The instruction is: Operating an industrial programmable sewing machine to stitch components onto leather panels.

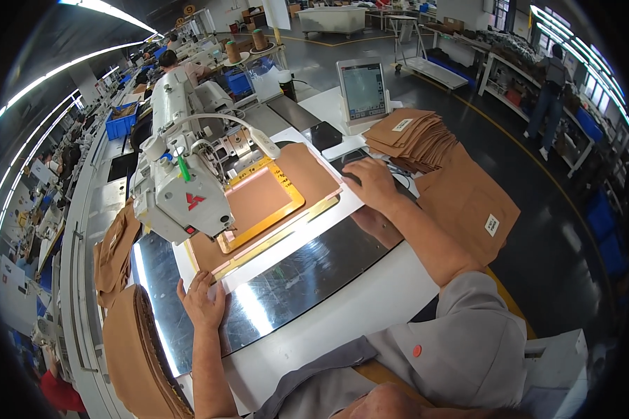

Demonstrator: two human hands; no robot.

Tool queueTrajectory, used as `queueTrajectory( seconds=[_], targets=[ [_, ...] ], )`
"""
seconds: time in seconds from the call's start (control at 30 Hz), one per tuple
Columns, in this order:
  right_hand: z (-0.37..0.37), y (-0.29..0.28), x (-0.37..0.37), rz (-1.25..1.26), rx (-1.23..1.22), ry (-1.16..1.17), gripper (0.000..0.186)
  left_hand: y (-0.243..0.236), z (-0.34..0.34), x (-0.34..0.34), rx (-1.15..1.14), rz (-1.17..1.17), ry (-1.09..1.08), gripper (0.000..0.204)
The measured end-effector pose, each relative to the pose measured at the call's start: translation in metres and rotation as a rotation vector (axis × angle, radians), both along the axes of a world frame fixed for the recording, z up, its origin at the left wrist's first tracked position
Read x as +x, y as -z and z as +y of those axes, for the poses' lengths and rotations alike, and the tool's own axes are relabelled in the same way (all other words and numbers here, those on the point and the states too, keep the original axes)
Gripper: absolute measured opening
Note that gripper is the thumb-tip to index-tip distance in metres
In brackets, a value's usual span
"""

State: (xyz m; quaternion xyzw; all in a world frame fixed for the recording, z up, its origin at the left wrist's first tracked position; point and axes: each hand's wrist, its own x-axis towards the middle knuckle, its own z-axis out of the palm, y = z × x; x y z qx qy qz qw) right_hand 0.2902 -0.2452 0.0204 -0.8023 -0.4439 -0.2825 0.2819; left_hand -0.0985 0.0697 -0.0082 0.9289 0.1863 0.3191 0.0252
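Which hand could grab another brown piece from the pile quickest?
Probably the right hand. It rests beside the stack of brown fabric pieces, while the left hand presses the brown fabric near the sewing machine, farther away.

A touchscreen (363, 91) stands upright at the bench's far edge, with a black box (326, 135) just in front of it. Blue bins (121, 122) sit along the far-left benches. Thread cones (233, 52) stand behind the machine. Shelving (531, 80) lines the right wall.

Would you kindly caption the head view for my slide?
Left hand steadies brown fabric under the sewing machine; right hand rests beside it.
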Motion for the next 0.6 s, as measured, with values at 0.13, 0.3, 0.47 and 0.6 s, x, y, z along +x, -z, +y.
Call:
queueTrajectory(
  seconds=[0.13,0.3,0.47,0.6],
  targets=[
    [-0.030,-0.041,0.041,-0.160,-0.092,0.189,0.024,0.000,0.003,-0.004,-0.029,0.027,-0.015,0.031],
    [-0.063,-0.035,0.088,-0.238,-0.198,0.376,0.019,-0.006,0.000,-0.002,-0.035,0.038,-0.028,0.029],
    [-0.062,-0.038,0.093,-0.172,-0.178,0.412,0.012,-0.007,-0.005,-0.004,-0.050,0.040,-0.056,0.026],
    [-0.074,-0.050,0.090,-0.243,-0.063,0.400,0.011,-0.007,-0.003,0.004,-0.013,0.000,-0.014,0.028]
  ],
)
